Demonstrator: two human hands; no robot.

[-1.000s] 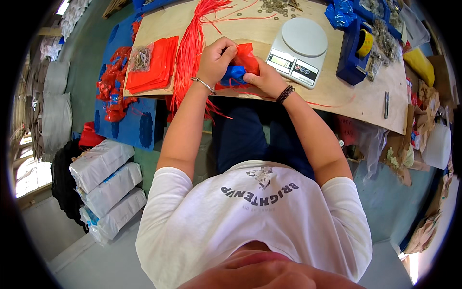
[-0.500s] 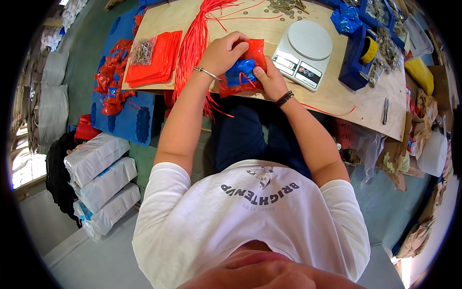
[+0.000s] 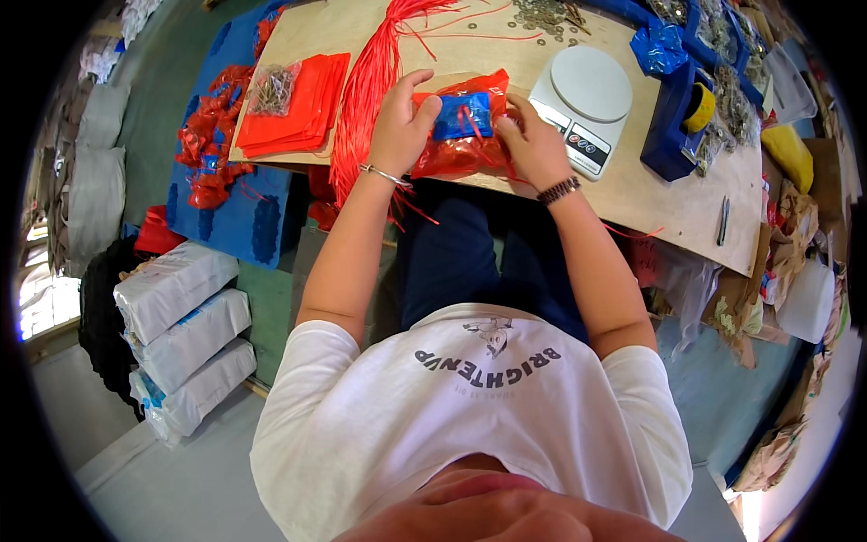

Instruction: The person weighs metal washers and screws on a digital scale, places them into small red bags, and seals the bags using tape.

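Observation:
A red plastic bag [image 3: 459, 159] lies at the table's near edge, in front of my lap. A blue piece [image 3: 476, 106] shows on its upper face, with a thin red strip across it. My left hand [image 3: 404, 126] grips the bag's left side, thumb toward the blue piece; its other fingertips are partly hidden. My right hand [image 3: 540, 149] holds the right side with thumb and fingers bent over the edge. Just left of my left hand hangs a bundle of red strips [image 3: 363, 99]. Beyond my right hand stands a white kitchen scale [image 3: 591, 86].
Flat red bags [image 3: 302, 117] are stacked at left, a clear bag of metal pieces [image 3: 274, 90] on top. Metal washers [image 3: 542, 18] are scattered at the back. A blue tape dispenser [image 3: 666, 131] and a slim dark tool [image 3: 723, 221] lie at right. Filled red bags [image 3: 208, 149] rest on a blue surface.
My hands have moved apart to the bag's two sides. The bag now lies flatter and shows more of the blue piece. My left hand has uncovered its top.

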